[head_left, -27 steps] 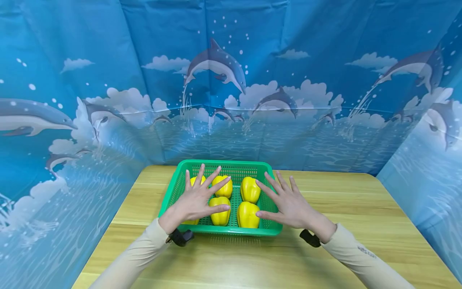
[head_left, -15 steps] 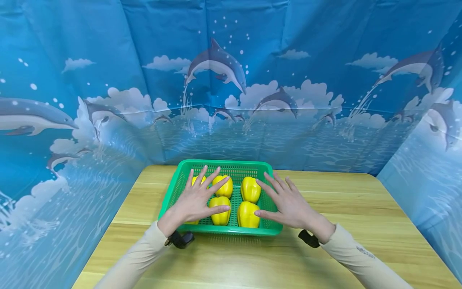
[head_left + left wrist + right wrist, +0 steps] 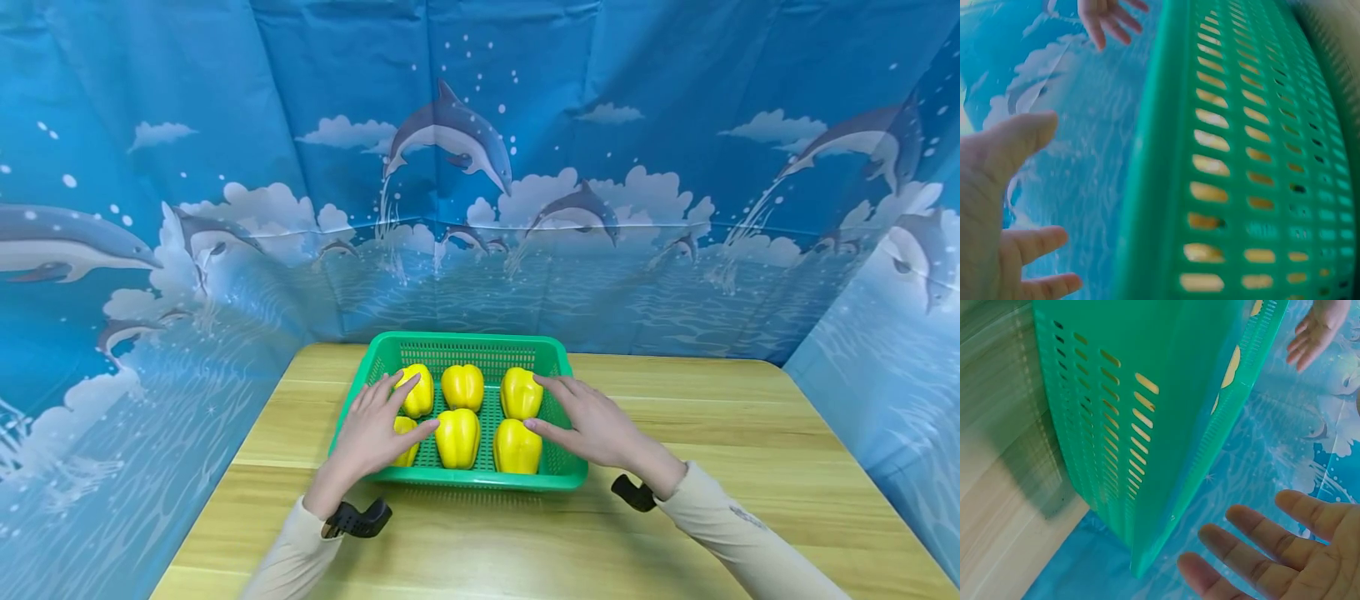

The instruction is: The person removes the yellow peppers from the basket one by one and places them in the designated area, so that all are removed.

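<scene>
Blue sea-print cloth [image 3: 480, 275], with leaping dolphins and white clouds, is covering the upper part of the head frame and running down both sides. Below it, a wood-grained counter [image 3: 712, 417] is filling the lower middle. Near the counter's far edge, just left of the lower centre, a green slotted basket [image 3: 480, 478] is sitting flat. Pale sleeves are reaching in from the bottom edge, the left sleeve [image 3: 288, 554] at lower left and the right sleeve [image 3: 738, 533] at lower right.

The left hand [image 3: 367, 437] is hanging over the basket's left side, its grip spreading loosely, thumb well apart from the fingers, and holding nothing. The right hand [image 3: 600, 427] is hovering over the right side, its grip likewise standing wide and holding nothing; in the right wrist frame its fingers are stretching out at lower right, apart from the basket.

Inside the basket, six yellow peppers [image 3: 457, 438] are resting in two rows of three, the lower-left one partly hiding behind the left hand. The right thumb and forefinger are overlapping the edges of the two rightmost peppers in the head frame. Black wristbands [image 3: 362, 521] are circling both wrists.
</scene>
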Tool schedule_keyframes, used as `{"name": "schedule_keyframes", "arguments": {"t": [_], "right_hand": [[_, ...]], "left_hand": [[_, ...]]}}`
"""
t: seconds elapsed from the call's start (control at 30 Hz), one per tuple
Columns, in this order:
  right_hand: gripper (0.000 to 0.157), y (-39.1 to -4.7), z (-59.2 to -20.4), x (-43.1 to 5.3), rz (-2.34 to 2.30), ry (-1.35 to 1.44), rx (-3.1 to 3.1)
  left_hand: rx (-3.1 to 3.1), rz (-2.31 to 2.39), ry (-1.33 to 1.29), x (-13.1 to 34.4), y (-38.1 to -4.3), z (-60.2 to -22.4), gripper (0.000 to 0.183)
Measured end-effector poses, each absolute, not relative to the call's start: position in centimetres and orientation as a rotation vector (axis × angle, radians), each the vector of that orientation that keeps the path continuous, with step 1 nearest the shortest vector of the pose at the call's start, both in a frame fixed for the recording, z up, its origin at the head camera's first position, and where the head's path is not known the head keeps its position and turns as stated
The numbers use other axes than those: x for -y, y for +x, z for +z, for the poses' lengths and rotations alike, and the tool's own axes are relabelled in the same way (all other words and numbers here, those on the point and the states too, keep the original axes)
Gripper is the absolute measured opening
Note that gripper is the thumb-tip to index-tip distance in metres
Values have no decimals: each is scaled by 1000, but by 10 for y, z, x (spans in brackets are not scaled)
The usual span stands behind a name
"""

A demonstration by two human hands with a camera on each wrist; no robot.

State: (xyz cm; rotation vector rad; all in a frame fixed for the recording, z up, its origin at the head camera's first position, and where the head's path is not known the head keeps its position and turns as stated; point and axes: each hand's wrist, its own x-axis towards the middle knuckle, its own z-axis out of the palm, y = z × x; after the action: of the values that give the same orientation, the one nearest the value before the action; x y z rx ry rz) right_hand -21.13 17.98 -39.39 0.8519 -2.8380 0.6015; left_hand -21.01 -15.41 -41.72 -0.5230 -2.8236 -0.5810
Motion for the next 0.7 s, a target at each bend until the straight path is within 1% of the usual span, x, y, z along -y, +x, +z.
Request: {"name": "schedule_keyframes", "arguments": {"t": [0.27, 0.7], "right_hand": [[75, -216, -391, -172, 704, 815, 2870], [72, -224, -393, -165, 820, 784, 2946]], "left_hand": [[2789, -655, -312, 176, -208, -436, 84], [2780, -898, -62, 194, -208, -452, 80]]}}
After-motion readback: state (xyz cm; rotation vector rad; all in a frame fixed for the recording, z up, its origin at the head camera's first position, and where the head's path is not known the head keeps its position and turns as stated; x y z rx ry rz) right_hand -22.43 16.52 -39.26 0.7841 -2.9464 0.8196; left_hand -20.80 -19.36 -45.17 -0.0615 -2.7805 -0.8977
